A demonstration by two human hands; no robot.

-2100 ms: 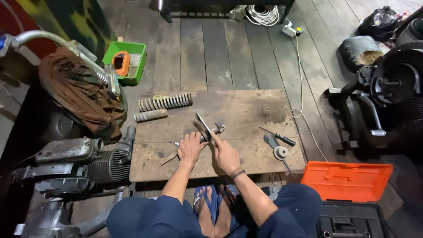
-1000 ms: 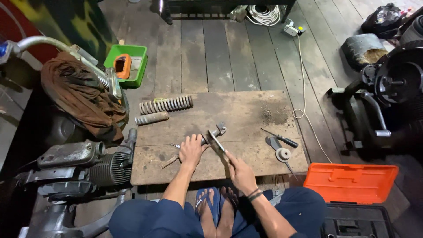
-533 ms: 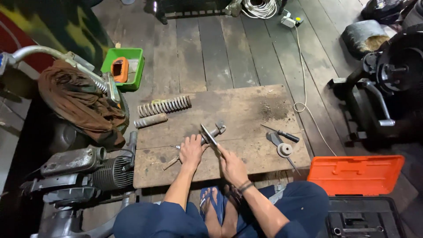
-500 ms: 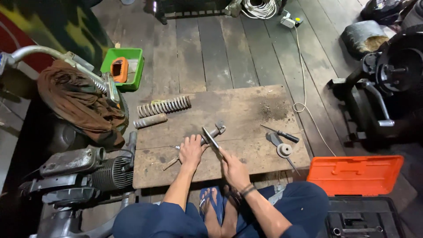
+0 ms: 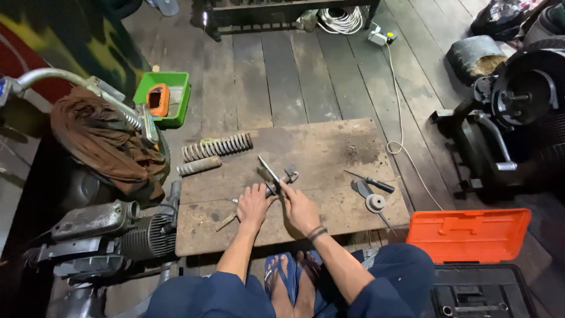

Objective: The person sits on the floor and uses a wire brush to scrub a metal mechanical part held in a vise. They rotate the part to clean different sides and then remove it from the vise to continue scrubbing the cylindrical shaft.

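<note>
near the bottom middle of the frame, the left hand [image 5: 254,204] presses down on a small metal part [image 5: 281,181] lying on the wooden tabletop [image 5: 318,147]. the right hand [image 5: 299,207] pinches a thin flat file [image 5: 269,170] laid across that part. farther up left lie two springs [image 5: 216,146], and beyond them a green tray [image 5: 176,105].

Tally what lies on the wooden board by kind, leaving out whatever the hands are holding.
Coil springs: 2, one open-coiled, one tight and short
Screwdrivers: 1, dark-handled
Pliers: 1, partly under the left hand
Round metal parts: 1
Total: 5 on the wooden board
</note>
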